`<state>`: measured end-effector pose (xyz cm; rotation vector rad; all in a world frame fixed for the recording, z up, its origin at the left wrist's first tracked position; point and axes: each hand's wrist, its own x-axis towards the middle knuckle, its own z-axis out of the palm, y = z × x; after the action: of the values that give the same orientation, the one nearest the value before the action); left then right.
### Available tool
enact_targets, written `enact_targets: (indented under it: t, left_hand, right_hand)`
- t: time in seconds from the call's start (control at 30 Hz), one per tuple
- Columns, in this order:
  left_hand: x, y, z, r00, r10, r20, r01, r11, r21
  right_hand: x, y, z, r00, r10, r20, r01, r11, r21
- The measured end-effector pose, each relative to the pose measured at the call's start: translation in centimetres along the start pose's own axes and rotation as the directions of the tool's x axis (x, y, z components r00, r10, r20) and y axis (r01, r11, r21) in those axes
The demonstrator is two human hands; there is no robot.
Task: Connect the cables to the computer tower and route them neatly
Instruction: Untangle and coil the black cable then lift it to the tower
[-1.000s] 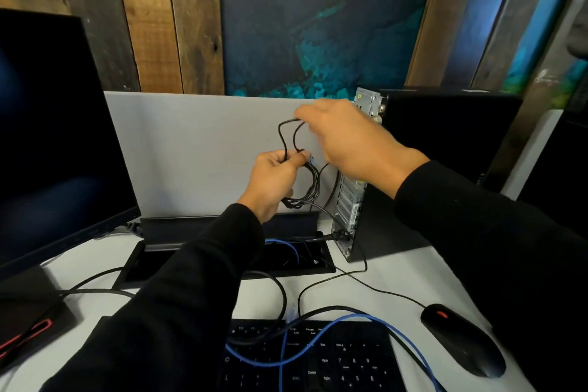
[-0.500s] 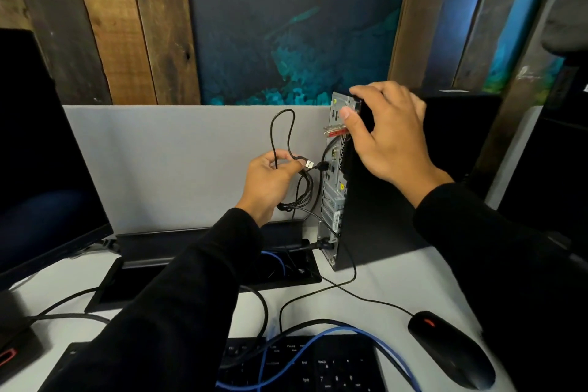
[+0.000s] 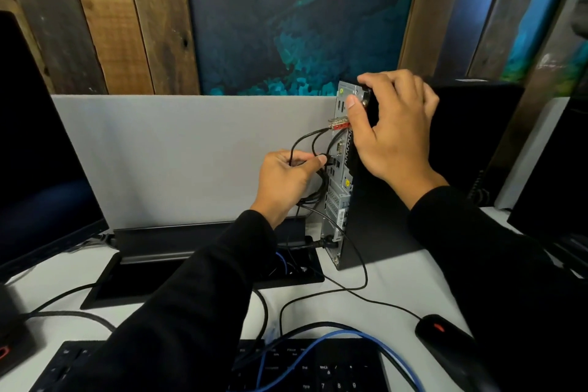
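Note:
The black computer tower (image 3: 385, 219) stands upright on the white desk, its grey metal rear panel (image 3: 339, 188) turned left toward me. My left hand (image 3: 286, 180) pinches a thin black USB cable (image 3: 305, 145), holding its plug right at the ports halfway up the panel, with cable loops bunched under the palm. My right hand (image 3: 393, 129) grips the top rear corner of the tower, thumb on the panel edge. A thicker black power cable (image 3: 315, 243) is plugged in near the panel's bottom. A blue network cable (image 3: 321, 340) lies loose across the keyboard.
A black mouse (image 3: 445, 342) sits at the right, its cord running to the tower. A black keyboard (image 3: 318, 372) is at the front edge. An open cable well (image 3: 206, 277) lies behind it, a monitor (image 3: 35, 169) at left, a grey divider (image 3: 178, 156) behind.
My left hand has moved right, bringing the USB plug from the air up to the rear panel's ports. My right hand stays gripping the tower's top corner. The camera has shifted a little.

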<state>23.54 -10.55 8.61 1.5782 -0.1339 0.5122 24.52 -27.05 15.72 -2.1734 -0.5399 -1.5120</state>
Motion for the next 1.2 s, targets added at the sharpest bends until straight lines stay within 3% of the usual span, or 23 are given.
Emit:
enact_targets:
  t: [0.13,0.43,0.63,0.9,1.1,1.2]
  left_hand:
    - [-0.9,-0.5,0.5,0.999,-0.027,-0.035,0.026,0.999,-0.025]
    - [-2.3,-1.4,2.3,0.964,-0.25,-0.089,0.213,0.93,-0.298]
    - [-1.3,-0.9,1.2,0.978,-0.202,-0.052,0.193,0.97,-0.145]
    - [-1.0,-0.1,0.9,0.976,-0.216,-0.031,0.212,0.973,-0.092]
    - [-1.8,-0.2,1.7,0.958,-0.267,-0.101,0.239,0.945,-0.224]
    - [-2.1,-0.3,1.8,0.964,-0.239,-0.12,0.215,0.959,-0.187]
  right_hand:
    - [0.0,0.1,-0.1,1.0,-0.005,0.003,0.005,1.0,0.0]
    - [-0.2,0.0,0.1,1.0,-0.005,-0.021,0.005,1.0,0.013]
    - [-0.1,-0.1,0.3,0.999,0.012,-0.03,-0.011,1.0,0.015]
    - [-0.3,0.0,0.1,1.0,0.008,-0.018,-0.008,1.0,0.02]
    - [-0.4,-0.1,0.2,0.999,0.009,-0.032,-0.008,1.0,0.021]
    - [-0.4,-0.1,0.4,0.999,0.01,-0.036,-0.01,1.0,0.012]
